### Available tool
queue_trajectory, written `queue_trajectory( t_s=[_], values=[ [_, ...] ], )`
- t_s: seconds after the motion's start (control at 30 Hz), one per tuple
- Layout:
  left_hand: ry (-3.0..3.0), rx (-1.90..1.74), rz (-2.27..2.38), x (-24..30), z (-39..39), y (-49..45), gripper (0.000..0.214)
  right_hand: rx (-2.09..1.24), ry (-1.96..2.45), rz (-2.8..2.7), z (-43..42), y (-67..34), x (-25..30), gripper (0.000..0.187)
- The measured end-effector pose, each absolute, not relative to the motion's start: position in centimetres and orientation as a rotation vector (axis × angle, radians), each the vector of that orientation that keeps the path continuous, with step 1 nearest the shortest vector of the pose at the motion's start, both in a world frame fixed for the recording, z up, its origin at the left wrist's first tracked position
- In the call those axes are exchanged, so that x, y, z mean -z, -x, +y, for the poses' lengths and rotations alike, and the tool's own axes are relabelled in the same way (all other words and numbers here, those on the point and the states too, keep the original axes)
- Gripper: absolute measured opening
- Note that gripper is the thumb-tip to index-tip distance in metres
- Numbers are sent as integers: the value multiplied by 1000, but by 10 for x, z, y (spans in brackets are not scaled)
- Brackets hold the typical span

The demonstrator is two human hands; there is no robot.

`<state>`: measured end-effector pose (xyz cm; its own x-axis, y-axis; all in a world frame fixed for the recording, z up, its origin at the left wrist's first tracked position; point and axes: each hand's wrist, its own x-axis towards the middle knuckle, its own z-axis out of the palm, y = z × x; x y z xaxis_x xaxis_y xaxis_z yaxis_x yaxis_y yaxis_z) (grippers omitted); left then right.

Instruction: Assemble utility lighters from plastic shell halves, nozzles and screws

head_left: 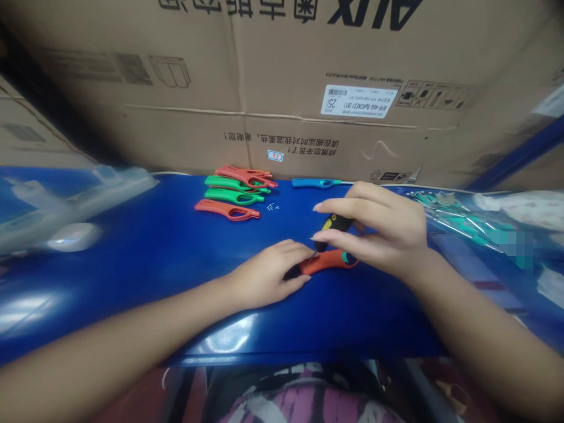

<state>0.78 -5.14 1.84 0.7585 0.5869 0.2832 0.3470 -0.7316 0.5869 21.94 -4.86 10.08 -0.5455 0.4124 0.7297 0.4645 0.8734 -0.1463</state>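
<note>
Orange plastic on blue: the orange lighter [328, 262] lies on the tabletop [185, 258] between my two hands. My left hand [277, 273] is curled nearly closed over the lighter's left end, fingers along its far side, thumb along its near side. My right hand [383, 226], above and to the right of the orange lighter, is half curled, thumb and forefinger a little apart with the black-and-yellow handle of a screwdriver [337, 222] between them. The screwdriver is tilted, its thin shaft slanting down to the lighter's left part, beside my left fingertips; whether the tip sits in a hole I cannot tell.

Beyond the orange lighter and to its left, orange casings [215, 206] and green casings [215, 193] lie close together, some overlapping, with small pale bits [270, 207] near them. Beyond the orange lighter lies a blue lighter [306, 183], its metal rod reaching toward my right hand. Well to the orange lighter's right is a blurred bundle of teal parts [471, 223] with metal rods; far to its left, a white roll [74, 237] sits beside clear plastic [106, 185]. Past the orange lighter, a cardboard box [198, 135] stands with its printing upside down.
</note>
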Motion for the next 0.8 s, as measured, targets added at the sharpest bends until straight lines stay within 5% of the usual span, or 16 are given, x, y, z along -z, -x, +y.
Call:
queue_trajectory(
  t_s=[0.2, 0.37, 0.5, 0.6, 0.7, 0.8],
  values=[
    [-2455, -617, 718, -17, -51, -7, 33, -235, 658, -2296, -48, -221, -102, 31],
    [-2458, -609, 699, -18, -50, -7, 26, 62, 624, -2240, -50, -221, -104, 25],
    [-2465, -619, 710, -19, -49, -6, 28, -214, 603, -2271, -51, -219, -105, 30],
    [-2461, -605, 678, -18, -49, -6, 26, -106, 596, -2225, -50, -220, -103, 18],
    [-2455, -600, 675, -18, -49, -6, 26, 62, 646, -2253, -49, -223, -102, 25],
    [-2447, -608, 709, -17, -48, -6, 31, -182, 681, -2350, -49, -225, -101, 38]
  ],
)
